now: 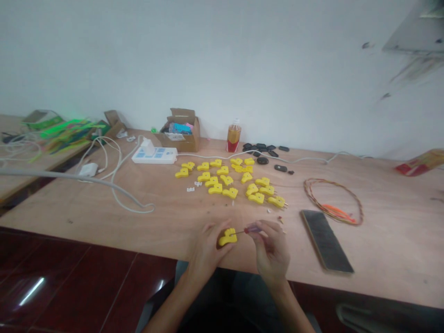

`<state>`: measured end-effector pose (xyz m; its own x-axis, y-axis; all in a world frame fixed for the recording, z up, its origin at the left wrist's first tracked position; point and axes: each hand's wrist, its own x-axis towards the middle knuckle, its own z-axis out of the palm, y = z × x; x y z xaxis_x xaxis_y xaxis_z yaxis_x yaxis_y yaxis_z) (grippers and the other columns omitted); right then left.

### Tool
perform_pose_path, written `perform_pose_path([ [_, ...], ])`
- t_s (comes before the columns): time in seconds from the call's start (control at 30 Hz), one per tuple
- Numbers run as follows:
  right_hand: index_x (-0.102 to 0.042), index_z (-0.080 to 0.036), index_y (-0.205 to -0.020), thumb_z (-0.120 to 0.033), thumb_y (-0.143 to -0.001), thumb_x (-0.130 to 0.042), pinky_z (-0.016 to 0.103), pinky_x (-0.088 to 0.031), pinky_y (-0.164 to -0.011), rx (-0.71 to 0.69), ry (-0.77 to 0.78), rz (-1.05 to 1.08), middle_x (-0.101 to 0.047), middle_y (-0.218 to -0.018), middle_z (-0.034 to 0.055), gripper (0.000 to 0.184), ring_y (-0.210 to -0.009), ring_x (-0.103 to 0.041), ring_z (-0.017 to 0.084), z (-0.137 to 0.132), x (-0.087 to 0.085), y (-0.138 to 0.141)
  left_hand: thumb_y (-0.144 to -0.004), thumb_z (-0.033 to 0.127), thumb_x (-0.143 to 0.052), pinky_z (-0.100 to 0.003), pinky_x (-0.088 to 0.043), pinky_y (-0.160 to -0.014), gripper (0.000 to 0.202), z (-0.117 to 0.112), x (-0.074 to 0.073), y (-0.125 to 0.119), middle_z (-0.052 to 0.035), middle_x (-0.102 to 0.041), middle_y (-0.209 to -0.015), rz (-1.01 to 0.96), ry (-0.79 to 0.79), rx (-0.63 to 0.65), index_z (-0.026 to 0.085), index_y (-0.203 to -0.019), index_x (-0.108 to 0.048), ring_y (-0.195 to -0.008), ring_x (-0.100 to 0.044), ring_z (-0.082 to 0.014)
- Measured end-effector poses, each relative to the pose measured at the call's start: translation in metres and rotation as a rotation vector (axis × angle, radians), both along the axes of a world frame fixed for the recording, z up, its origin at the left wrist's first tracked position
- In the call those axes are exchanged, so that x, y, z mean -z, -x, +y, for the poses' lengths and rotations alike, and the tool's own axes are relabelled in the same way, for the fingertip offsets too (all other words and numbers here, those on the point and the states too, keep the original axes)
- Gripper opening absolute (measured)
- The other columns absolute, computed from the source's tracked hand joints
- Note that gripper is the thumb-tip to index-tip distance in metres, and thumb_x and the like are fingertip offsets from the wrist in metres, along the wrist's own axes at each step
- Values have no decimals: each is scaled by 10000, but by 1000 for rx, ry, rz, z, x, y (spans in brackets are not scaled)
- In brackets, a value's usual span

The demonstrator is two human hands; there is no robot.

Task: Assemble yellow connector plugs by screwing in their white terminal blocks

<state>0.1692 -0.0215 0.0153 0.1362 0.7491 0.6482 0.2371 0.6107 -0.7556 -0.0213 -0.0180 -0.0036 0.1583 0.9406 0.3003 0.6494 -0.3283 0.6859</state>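
Note:
My left hand [209,243] is closed around the left side of a yellow plug [228,237] near the table's front edge. In my right hand [271,249] is a screwdriver [252,229] with a dark red and purple handle. Its thin shaft points left, and the tip meets the top of the plug; whether it sits in a screw is too small to tell. Beyond my hands, several more yellow plugs [229,193] lie spread over the table, some with metal pins showing.
A phone-like dark slab [327,240] and a coil of wire [360,208] lie to the right. Behind the plugs stand a bottle [233,137], an open cardboard box [192,140] and a white power strip [159,156]. Black pieces [262,160] lie at the back; a white cable [132,196] trails left.

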Motion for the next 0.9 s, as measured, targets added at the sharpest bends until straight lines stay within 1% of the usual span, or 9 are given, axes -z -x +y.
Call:
perform_pose_path([
  [0.2,-716,-335,-1303,-46,-974,-649,359,-706,-772,-23,-17,-95,-699,-1106,57,442,-944,-752,201,1,-1,0,-778,145,-899,-419,-635,-936,662,-1,1,0,-49,-810,-1218,8,-32,8,276,-1387,-677,-1095,-727,-290],
  [0.3,-720,-321,-1312,-69,-956,-676,370,-698,-847,-52,-35,-147,-740,-1140,69,438,-1019,-759,221,-2,-11,-1,-778,141,-895,-431,-636,-934,665,-1,1,0,-54,-811,-1205,15,-51,11,271,-1390,-672,-1091,-730,-293],
  [0.37,-706,-300,-1343,-76,-970,-647,393,-685,-923,-103,-36,-213,-759,-1196,86,439,-1096,-760,238,-5,-19,-1,-772,140,-897,-439,-638,-925,649,0,2,1,-61,-813,-1190,21,-64,15,261,-1372,-680,-1075,-735,-297],
  [0.43,-694,-280,-1352,-63,-988,-601,387,-678,-944,-149,-46,-275,-780,-1173,89,433,-1092,-774,232,-7,-26,1,-770,134,-894,-440,-642,-900,609,1,3,1,-63,-818,-1158,26,-76,21,248,-1335,-697,-1040,-740,-299],
  [0.5,-710,-277,-1289,-50,-986,-597,351,-685,-882,-151,-75,-291,-793,-1073,69,395,-1004,-792,213,-6,-31,5,-768,111,-885,-442,-643,-877,559,1,3,1,-59,-821,-1122,30,-88,30,240,-1284,-716,-1020,-739,-302],
  [0.6,-734,-284,-1058,-52,-951,-660,300,-670,-715,-94,-125,-251,-754,-959,39,267,-850,-770,189,0,-33,13,-767,82,-871,-454,-638,-868,471,2,3,0,-53,-823,-1079,32,-106,48,234,-1194,-742,-1017,-730,-312],
  [0.67,-707,-277,-942,-55,-935,-688,287,-643,-654,-52,-145,-231,-712,-915,28,223,-787,-736,176,6,-32,17,-776,84,-866,-457,-634,-872,417,2,3,0,-47,-824,-1065,31,-119,61,237,-1147,-752,-1009,-728,-310],
  [0.77,-686,-269,-990,-65,-933,-696,297,-636,-652,-8,-145,-219,-692,-892,25,212,-764,-715,176,13,-29,17,-792,102,-864,-448,-635,-880,375,2,2,0,-45,-823,-1061,29,-138,71,237,-1124,-753,-995,-732,-297],
  [0.9,-697,-265,-1058,-82,-943,-688,297,-640,-657,-3,-116,-243,-714,-891,29,216,-777,-730,185,14,-29,11,-813,145,-857,-436,-643,-867,358,2,1,1,-53,-824,-1078,33,-157,69,235,-1140,-743,-995,-743,-295],
])
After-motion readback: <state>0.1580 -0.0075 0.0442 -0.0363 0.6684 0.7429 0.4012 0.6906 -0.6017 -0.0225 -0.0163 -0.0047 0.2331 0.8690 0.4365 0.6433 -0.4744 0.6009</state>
